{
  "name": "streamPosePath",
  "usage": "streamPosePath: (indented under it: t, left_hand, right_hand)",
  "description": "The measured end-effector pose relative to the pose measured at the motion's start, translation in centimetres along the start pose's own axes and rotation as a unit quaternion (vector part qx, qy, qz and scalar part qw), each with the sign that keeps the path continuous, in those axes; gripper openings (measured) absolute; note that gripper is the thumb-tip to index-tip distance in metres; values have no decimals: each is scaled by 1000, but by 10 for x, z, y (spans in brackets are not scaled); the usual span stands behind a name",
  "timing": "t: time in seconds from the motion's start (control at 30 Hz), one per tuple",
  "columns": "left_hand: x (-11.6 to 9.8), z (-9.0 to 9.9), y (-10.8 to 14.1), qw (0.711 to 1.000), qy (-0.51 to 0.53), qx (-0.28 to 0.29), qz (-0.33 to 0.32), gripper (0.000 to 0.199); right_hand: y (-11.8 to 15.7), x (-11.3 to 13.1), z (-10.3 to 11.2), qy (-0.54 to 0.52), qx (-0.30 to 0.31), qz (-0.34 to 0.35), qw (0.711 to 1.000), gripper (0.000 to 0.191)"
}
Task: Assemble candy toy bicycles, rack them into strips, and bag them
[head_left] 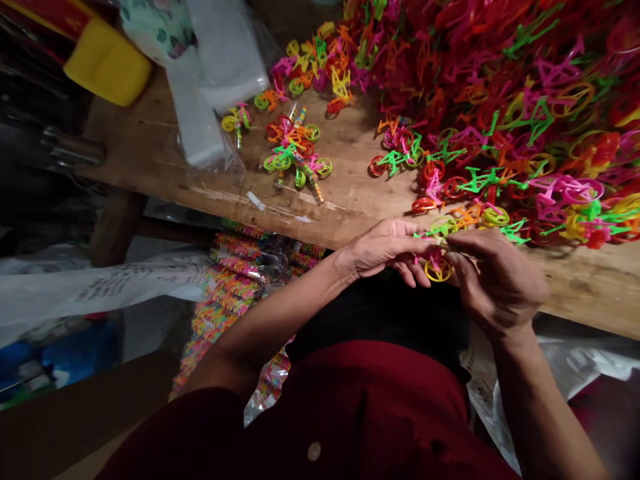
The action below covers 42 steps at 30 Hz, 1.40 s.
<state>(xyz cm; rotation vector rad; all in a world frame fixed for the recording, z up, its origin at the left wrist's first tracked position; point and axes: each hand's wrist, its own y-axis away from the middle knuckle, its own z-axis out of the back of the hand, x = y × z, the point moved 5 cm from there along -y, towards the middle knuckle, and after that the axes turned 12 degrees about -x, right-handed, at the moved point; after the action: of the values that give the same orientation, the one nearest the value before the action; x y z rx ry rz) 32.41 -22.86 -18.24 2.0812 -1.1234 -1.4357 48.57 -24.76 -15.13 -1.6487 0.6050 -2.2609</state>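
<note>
Between my two hands, at the table's front edge, is a small plastic toy bicycle (438, 268) with a yellow wheel and pink and green parts. My left hand (385, 250) pinches it from the left, thumb and forefinger closed on it. From the right, my right hand (500, 280) has its thumb and forefinger closed at the same toy; its fingertips hide part of it. Just beyond my hands lie loose toy bicycles (430, 190) in pink, red and green. A small group of toy bicycles with candy-filled tubes (295, 150) lies to the left.
A large heap of colourful toy bicycles (500, 87) covers the right of the wooden table (345, 207). Clear plastic bags (225, 60) lie at the back left, near a yellow object (107, 63). Packed strips of colourful pieces (230, 280) hang below the table's edge.
</note>
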Motion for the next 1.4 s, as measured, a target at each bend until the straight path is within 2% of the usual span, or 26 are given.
streamPosePath:
  t: [0.07, 0.13, 0.2, 0.3, 0.43, 0.67, 0.8, 1.0, 1.13, 1.27, 1.4]
  left_hand:
    - [-3, 2, 1, 1000, 7, -16, -10, 31]
    - [-4, 2, 2, 1000, 10, -25, -16, 28]
    - [-3, 0, 3, 1000, 17, -13, -21, 28]
    - [2, -5, 3, 999, 23, 21, -24, 36]
    - [7, -5, 2, 998, 23, 48, -16, 45]
    - [4, -3, 3, 998, -3, 63, -5, 47]
    - [7, -6, 2, 998, 29, 53, -1, 42]
    - [7, -7, 1, 997, 52, 56, 2, 33]
    - [5, -5, 1, 998, 32, 55, 19, 27]
    - [4, -7, 1, 999, 13, 43, 15, 22]
    - [8, -9, -1, 1000, -19, 19, 0, 24]
  right_hand:
    - [6, -6, 10, 12, -58, -67, 996, 32]
    - [13, -13, 14, 42, -75, -116, 990, 29]
    - [18, -17, 11, 56, -56, -127, 989, 23]
    - [21, -20, 3, -6, -42, -141, 989, 15]
    - [20, -21, -4, -91, -12, -176, 980, 14]
    - [22, -27, -5, -142, -6, -226, 964, 13]
    - [18, -24, -6, -132, 3, -175, 976, 16]
    - [12, -22, -5, -137, -17, -96, 986, 26]
    - [10, -22, -4, -115, 44, -39, 992, 29]
    - [5, -14, 4, -67, 99, 25, 993, 24]
    - [-1, -6, 9, 14, 191, 61, 980, 20]
